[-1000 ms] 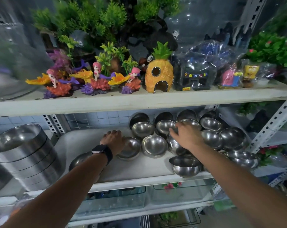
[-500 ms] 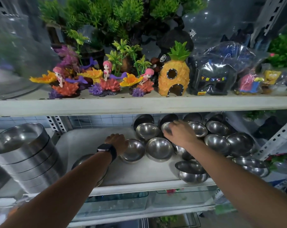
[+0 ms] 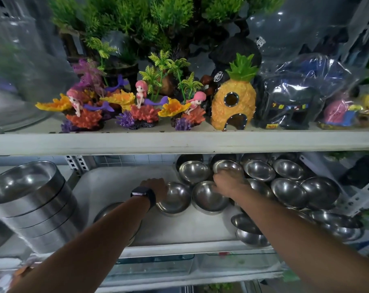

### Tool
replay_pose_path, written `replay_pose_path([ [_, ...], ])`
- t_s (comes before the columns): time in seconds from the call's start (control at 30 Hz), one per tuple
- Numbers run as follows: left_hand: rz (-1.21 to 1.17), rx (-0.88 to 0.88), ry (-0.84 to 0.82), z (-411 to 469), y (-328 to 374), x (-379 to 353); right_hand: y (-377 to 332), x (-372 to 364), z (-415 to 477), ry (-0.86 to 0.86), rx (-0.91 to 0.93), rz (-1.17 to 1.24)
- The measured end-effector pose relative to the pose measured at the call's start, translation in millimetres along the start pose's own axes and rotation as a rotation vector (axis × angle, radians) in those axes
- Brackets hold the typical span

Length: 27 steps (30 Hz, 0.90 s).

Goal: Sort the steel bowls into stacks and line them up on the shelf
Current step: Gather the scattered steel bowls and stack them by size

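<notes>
Several round steel bowls lie loose on the white lower shelf point(image 3: 120, 178). My left hand point(image 3: 156, 187), with a dark watch on its wrist, curls over the left rim of a front-row bowl point(image 3: 176, 200). My right hand point(image 3: 230, 181) reaches across another front bowl point(image 3: 207, 197), and its fingers hook over the rim of a back-row bowl point(image 3: 224, 163). More bowls sit to the right point(image 3: 289, 192), and a bowl at the back left point(image 3: 193, 171) tilts forward. Two nested bowls point(image 3: 249, 231) stand at the shelf's front edge. One bowl point(image 3: 107, 210) is partly hidden under my left forearm.
A stack of large steel pans point(image 3: 31, 204) stands at the left. The upper shelf board point(image 3: 179, 142) hangs low over the bowls and carries aquarium ornaments, among them a pineapple house point(image 3: 233, 102). A slotted metal upright point(image 3: 361, 193) stands at the right. Glass tanks sit below.
My right hand has moved from the middle bowls back to the back-row bowl and hooked onto its rim. My left hand stays on the same front bowl.
</notes>
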State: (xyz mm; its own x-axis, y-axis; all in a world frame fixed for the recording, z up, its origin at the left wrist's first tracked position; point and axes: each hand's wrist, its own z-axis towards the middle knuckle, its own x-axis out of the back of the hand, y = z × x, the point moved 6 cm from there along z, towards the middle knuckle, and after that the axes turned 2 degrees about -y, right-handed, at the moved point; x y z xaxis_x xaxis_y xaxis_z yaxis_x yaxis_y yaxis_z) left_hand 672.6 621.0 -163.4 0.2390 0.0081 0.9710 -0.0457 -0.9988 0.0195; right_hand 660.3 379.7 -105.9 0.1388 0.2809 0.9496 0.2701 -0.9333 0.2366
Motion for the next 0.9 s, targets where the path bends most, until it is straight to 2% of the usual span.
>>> replay_pose_path([
  [0.23, -0.041, 0.011, -0.051, 1.9, -1.7, -9.6, -6.7, -11.1, 11.5, -0.068, -0.005, -0.146],
  [0.37, -0.084, 0.007, -0.08, -0.4, -3.7, -8.1, -10.6, -10.8, 12.6, -0.058, 0.006, -0.143],
  [0.5, -0.065, -0.022, -0.08, -4.1, -6.6, -3.1, -8.9, -6.4, 12.1, -0.028, 0.009, -0.109],
  [0.73, -0.063, -0.022, 0.027, -14.0, -15.1, 23.0, 0.8, 10.9, 7.9, 0.017, -0.021, -0.031],
  [0.9, -0.024, -0.023, 0.046, -27.9, -26.6, 42.7, 7.7, 25.8, 0.4, 0.134, -0.071, 0.152],
])
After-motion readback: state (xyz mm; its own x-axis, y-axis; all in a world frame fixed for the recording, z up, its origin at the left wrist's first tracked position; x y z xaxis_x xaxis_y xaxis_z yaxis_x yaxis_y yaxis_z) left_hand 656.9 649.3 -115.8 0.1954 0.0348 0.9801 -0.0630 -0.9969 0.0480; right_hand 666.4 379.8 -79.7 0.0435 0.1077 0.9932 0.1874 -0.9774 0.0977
